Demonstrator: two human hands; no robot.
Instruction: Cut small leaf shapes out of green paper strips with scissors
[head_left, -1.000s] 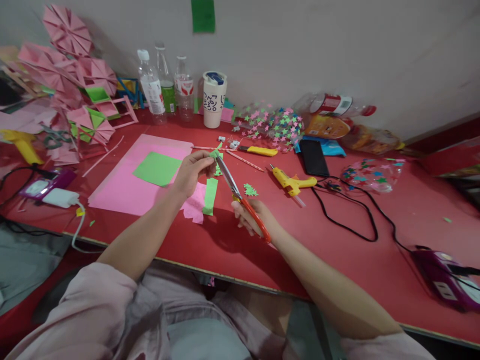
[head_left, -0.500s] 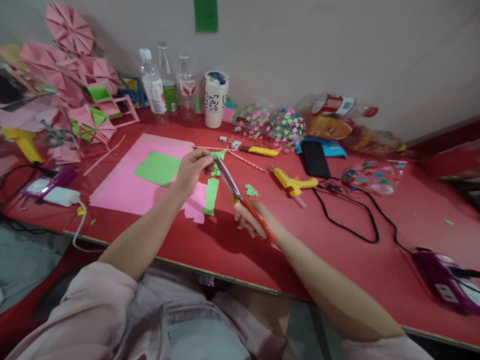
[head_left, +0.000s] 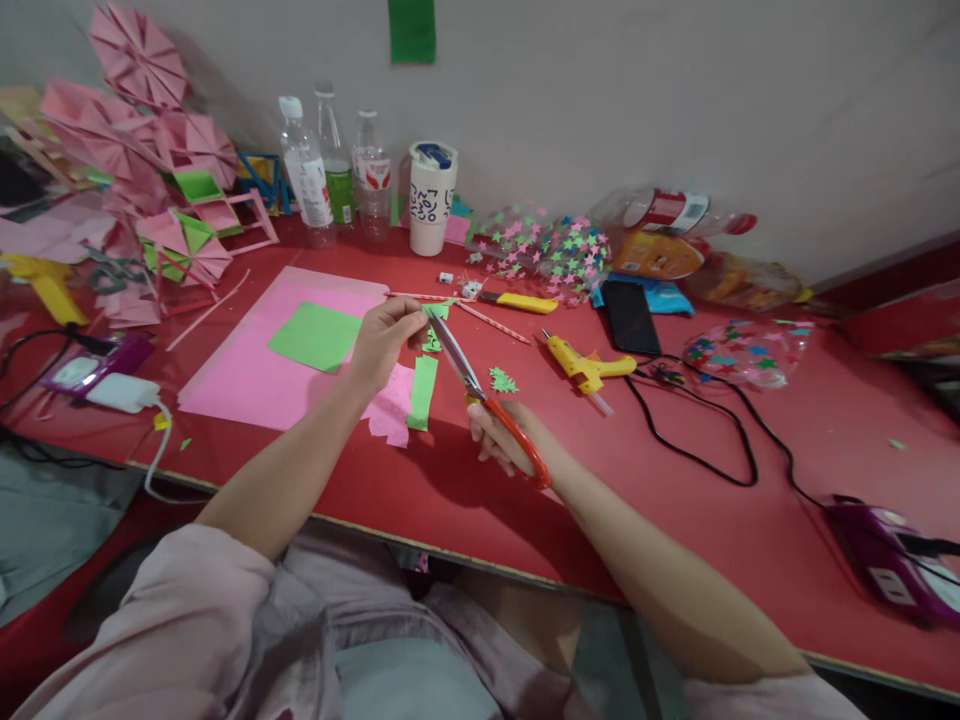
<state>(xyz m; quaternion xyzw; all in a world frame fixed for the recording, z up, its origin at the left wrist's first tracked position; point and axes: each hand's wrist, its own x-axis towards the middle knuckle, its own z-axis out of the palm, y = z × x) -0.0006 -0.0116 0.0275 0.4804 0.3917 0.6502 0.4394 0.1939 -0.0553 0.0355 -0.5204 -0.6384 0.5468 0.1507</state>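
My left hand (head_left: 382, 340) pinches a small green paper piece (head_left: 433, 332) above the red table (head_left: 675, 500). My right hand (head_left: 504, 437) grips red-handled scissors (head_left: 487, 400), whose blades reach up into that green piece. A green paper strip (head_left: 422, 392) and a pale pink scrap (head_left: 391, 405) lie just below my left hand. A cut-out green tree shape (head_left: 502, 380) rests on the table to the right of the blades.
A pink sheet (head_left: 247, 370) with a green square (head_left: 315, 336) lies left. A yellow glue gun (head_left: 585, 365), yellow utility knife (head_left: 517, 300), black phone (head_left: 628, 316), bottles (head_left: 307, 175), a cup (head_left: 430, 197), paper stars (head_left: 551, 250), pink folded paper fans (head_left: 127, 120) and cables (head_left: 705, 440) surround.
Almost nothing has moved; my right hand and the scissors shifted very slightly, and the view edged a little to the left.
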